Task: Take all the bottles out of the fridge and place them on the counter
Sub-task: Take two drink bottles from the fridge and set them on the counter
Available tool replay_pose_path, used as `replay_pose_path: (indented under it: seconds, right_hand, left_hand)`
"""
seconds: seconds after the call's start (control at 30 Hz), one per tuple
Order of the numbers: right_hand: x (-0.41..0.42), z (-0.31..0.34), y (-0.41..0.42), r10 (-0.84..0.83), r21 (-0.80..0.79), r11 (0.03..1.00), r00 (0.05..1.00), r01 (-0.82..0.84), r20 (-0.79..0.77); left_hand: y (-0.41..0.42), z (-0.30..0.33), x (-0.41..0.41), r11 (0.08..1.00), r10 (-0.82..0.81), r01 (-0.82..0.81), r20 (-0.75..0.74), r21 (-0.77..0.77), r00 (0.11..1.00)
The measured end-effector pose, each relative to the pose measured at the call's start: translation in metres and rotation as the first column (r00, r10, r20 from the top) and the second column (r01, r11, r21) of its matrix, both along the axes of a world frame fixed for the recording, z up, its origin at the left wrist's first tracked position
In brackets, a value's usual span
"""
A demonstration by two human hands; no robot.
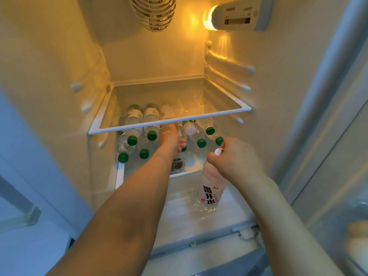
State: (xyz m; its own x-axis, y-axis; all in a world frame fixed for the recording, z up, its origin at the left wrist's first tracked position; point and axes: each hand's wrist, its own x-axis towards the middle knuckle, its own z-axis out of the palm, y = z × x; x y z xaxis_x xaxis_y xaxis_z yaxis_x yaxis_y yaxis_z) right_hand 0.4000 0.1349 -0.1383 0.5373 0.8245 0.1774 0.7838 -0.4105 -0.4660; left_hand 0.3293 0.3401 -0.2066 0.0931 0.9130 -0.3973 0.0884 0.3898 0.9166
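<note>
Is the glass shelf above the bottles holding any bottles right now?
No, the glass shelf is bare on top; the green-capped bottles lie on the level beneath it, seen through the glass.

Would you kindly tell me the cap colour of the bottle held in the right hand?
White, with a small red mark; the head view shows the cap.

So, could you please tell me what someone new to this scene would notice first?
Probably the right hand gripping the neck of a white-capped bottle that hangs upright in front of the fridge's lower shelf. Next, the cluster of green-capped bottles lying on their sides under the glass shelf, where the left hand reaches among them. A lamp glows at upper right.
</note>
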Motion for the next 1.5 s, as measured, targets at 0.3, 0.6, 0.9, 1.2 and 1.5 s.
replay_pose_path:
  seconds: [0.3, 0.6, 0.9, 1.2, 1.5]
  right_hand:
    - [-0.011, -0.027, -0.012, -0.013, -0.054, 0.998, 0.994, 0.007, -0.106]
    - [-0.025, -0.036, -0.042, -0.013, -0.079, 0.997, 0.990, 0.002, -0.144]
    - [-0.042, -0.049, -0.054, 0.016, -0.095, 0.995, 0.989, -0.030, -0.149]
    - [-0.079, -0.049, -0.054, 0.211, -0.173, 0.959, 0.974, -0.224, -0.088]
    - [-0.150, -0.061, -0.048, 0.477, -0.296, 0.831, 0.877, -0.471, -0.058]
  left_hand:
    - [-0.063, -0.001, -0.019, 0.996, 0.071, -0.074, 0.047, 0.056, 0.996]
    - [-0.129, 0.017, -0.070, 0.977, 0.191, -0.202, 0.141, 0.065, 0.971]
    - [-0.178, 0.058, -0.140, 0.968, 0.164, -0.148, -0.070, 0.201, 0.984]
    - [-0.225, 0.088, -0.196, 0.859, 0.229, 0.248, -0.770, 0.447, 0.595]
    - [-0.254, 0.043, -0.259, 0.936, 0.160, 0.226, -0.897, 0.271, 0.413]
